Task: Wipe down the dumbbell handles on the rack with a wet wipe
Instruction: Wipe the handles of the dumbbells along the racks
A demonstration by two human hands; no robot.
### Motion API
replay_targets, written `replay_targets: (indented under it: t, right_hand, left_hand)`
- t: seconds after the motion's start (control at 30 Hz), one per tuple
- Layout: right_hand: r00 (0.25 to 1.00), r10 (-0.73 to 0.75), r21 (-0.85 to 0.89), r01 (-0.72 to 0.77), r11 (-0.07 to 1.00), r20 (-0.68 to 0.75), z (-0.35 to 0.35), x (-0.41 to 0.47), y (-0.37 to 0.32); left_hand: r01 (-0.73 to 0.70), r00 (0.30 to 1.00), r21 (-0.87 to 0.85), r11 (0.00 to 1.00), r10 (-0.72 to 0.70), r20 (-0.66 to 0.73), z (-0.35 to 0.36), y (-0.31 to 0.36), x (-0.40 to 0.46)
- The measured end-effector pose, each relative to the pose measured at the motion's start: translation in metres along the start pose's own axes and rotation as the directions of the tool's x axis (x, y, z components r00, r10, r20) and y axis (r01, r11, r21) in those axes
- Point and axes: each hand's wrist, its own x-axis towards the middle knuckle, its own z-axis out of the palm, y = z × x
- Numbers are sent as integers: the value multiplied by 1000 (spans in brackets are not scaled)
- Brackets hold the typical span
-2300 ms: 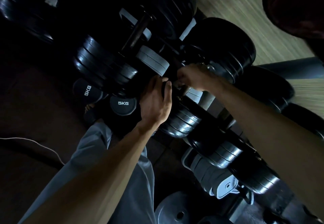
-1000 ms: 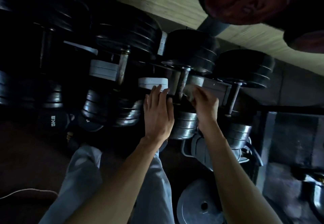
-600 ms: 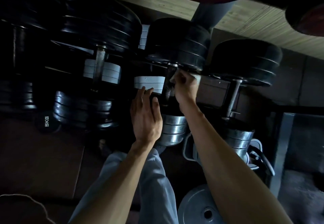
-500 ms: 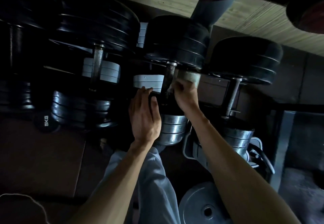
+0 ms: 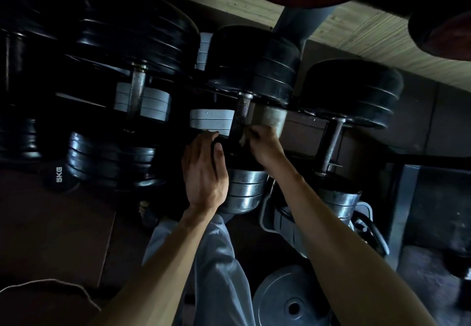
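Observation:
Several black plate dumbbells lie side by side on the rack, handles running away from me. The middle dumbbell's knurled handle (image 5: 241, 111) shows bare at its far end. My right hand (image 5: 263, 144) curls round the near part of that handle and pinches a pale wet wipe (image 5: 243, 139) against it. My left hand (image 5: 205, 170) lies flat with straight fingers on the near plates (image 5: 243, 190) of the same dumbbell, just left of the handle. Further handles stand at the left (image 5: 136, 93) and at the right (image 5: 331, 144).
Grey plate stacks (image 5: 211, 121) sit behind the handles. A 5KG dumbbell (image 5: 58, 174) lies low at the left. On the floor lie a grey weight plate (image 5: 290, 300) and a thin cord (image 5: 51, 285). My grey trouser leg (image 5: 219, 269) is below. A rack post (image 5: 298, 23) rises behind.
My right hand with the wipe has slid down the middle handle toward me, baring its far end. The left hand has stayed on the near plates.

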Motion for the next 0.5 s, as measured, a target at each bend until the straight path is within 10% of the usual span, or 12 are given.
replay_targets:
  t: [0.2, 0.33, 0.5]
  right_hand:
    - [940, -184, -111, 158, 981, -288, -12, 28, -28]
    - [990, -135, -245, 119, 962, -51, -2, 5, 9]
    - [977, -160, -123, 142, 982, -144, -5, 16, -3]
  left_hand:
    - [11, 1000, 50, 999, -12, 28, 1, -2, 0]
    - [-19, 1000, 26, 999, 18, 18, -1, -1, 0]
    - [2, 1000, 21, 1000, -2, 15, 0, -2, 0]
